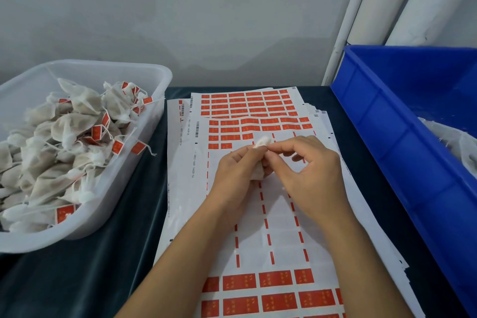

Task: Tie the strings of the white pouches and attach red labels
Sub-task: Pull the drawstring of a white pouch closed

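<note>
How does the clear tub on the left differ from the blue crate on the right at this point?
The clear tub is translucent and heaped with white pouches carrying red labels. The blue crate is opaque, and its few visible pouches show no labels. Both sit on the dark table beside the label sheets.

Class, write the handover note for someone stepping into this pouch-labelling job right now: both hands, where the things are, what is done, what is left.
Left hand grips the white pouch above the label sheets; right hand pinches its gathered top. No label shows on it.
Done: tied, red-labelled pouches fill the clear tub on the left.
Left: finish tying this pouch, stick on a red label from the sheets, then take more pouches from the blue crate on the right.
</note>
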